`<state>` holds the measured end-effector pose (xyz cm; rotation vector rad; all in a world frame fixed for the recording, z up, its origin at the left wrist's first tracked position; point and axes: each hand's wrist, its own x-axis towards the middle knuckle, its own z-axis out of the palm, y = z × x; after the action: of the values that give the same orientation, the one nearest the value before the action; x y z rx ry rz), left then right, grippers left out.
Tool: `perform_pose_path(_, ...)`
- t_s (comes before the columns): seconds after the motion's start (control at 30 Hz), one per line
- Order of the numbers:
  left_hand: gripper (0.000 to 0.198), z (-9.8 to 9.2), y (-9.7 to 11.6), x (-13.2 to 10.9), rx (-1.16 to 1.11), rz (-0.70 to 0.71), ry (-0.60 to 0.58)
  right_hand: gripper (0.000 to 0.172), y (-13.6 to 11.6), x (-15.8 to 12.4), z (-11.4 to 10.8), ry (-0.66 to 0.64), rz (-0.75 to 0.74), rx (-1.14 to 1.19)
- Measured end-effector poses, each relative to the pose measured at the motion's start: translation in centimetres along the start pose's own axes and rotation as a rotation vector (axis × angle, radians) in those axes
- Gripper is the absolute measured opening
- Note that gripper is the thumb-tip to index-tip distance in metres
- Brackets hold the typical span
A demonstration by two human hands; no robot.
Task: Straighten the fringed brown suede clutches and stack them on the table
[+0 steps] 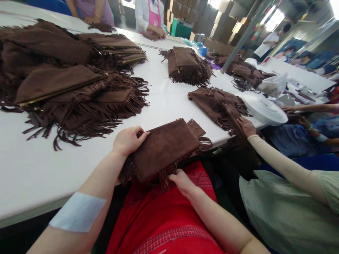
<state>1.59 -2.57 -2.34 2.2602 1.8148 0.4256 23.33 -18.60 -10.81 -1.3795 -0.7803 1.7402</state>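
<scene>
A brown suede-like bag with fringe [166, 146] lies tilted over the table's front edge, partly above my red apron. My left hand [129, 140] grips its upper left corner, thumb on the near face and the other fingers hidden behind. At the bottom edge, my right hand [182, 180] is closed on the hanging fringe strands [164, 176]. Strands also stick out from the bag's right side. A white patch [78, 211] covers part of my left forearm.
Brown fringed bags [71, 88] are heaped on the white table [106, 169] at left. Another pile [185, 65] stands farther back. To the right, a co-worker's hand [246, 127] holds a similar bag beside a white roll [265, 107]. A metal pole [243, 37] rises behind.
</scene>
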Motion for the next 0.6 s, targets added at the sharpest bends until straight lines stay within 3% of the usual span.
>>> perform_pose_path(0.17,0.044,0.0,0.1,0.0,-0.006,-0.008,0.014,0.015,1.3,-0.1,-2.4,0.005,0.036,-0.214)
perform_pose_path(0.23,0.044,0.0,0.0,-0.1,-0.003,-0.009,0.010,0.017,1.0,-0.1,-2.9,0.086,0.034,-0.194)
perform_pose_path(0.37,0.045,0.2,-0.2,0.0,0.011,-0.004,0.013,0.023,-1.2,-0.4,-2.4,0.220,-0.262,-0.019)
perform_pose_path(0.43,0.045,0.1,-0.2,0.0,0.016,-0.010,0.012,0.023,-2.4,-0.5,-1.6,0.156,-0.334,0.043)
perform_pose_path(0.6,0.044,-0.2,0.1,0.0,0.017,-0.018,-0.012,0.027,-4.0,-0.4,0.5,-0.001,-0.208,0.147)
